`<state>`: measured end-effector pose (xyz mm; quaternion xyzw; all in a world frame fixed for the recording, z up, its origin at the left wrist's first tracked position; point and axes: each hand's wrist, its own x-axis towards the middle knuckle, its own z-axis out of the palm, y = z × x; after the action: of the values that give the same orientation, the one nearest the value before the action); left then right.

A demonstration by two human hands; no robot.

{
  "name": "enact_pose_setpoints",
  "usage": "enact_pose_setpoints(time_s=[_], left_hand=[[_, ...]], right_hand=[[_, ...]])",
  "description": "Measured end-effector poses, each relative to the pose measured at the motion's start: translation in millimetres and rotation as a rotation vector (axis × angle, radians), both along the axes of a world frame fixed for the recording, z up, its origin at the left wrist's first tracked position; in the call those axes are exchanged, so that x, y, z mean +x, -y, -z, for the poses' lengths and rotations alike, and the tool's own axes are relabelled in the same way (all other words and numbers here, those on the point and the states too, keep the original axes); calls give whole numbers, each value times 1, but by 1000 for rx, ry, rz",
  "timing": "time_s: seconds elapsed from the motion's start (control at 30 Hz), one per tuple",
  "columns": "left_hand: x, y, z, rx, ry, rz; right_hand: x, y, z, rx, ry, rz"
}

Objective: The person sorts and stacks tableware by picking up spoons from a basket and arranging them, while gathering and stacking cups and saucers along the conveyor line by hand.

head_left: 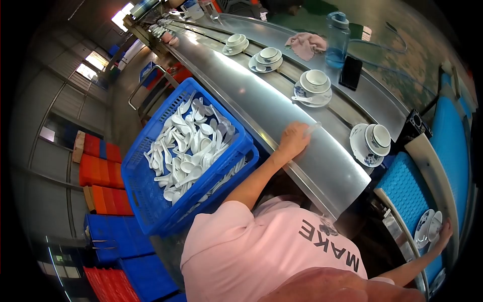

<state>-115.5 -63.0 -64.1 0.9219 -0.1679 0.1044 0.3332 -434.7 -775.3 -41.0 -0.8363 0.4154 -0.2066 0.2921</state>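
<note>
My left hand (294, 138), over the metal table, is closed on a white spoon (313, 128) whose end sticks out past the fingers. At the lower right my right hand (445, 232) grips the edge of a small white bowl (434, 225) above the blue belt. A patterned plate (423, 228) lies right beside that bowl. Near my left hand, a dish set (316, 90) of stacked bowls on a plate has a spoon on it. Another stacked set (370, 145) stands nearer the table's end, with no spoon visible on it.
A blue crate (133, 176) full of white spoons stands left of the metal table (241, 90). More dish sets (265, 59) line the track. Beyond them are a pink cloth (306, 46), a water bottle (337, 43) and a black phone (350, 73). A blue belt (406, 183) runs at right.
</note>
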Motion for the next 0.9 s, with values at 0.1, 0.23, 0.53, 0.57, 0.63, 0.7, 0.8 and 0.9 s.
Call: enact_pose_setpoints(time_s=[0.1,0.23,0.53,0.57,0.63,0.7,0.8,0.9], left_hand=[[-3,-3,-11,19,-50,5],[-2,-7,-4,-63,-55,37],[6,-9,11,-117,-37,35],[7,-9,5,-115,-87,23],[13,-8,1,-99,-122,54],[24,-3,-1,-318,-344,58],[49,17,0,-601,-533,-1],[81,28,7,-753,-650,-10]], right_hand=[[23,-59,-27,-304,-558,-40],[22,-90,-29,-589,-411,-88],[7,9,48,-495,-663,-312],[1,24,67,-593,-537,-398],[7,-2,58,-645,-363,-492],[25,-42,38,-585,-212,-586],[61,-103,-4,-128,-437,-465],[80,-134,-25,43,-457,-401]])
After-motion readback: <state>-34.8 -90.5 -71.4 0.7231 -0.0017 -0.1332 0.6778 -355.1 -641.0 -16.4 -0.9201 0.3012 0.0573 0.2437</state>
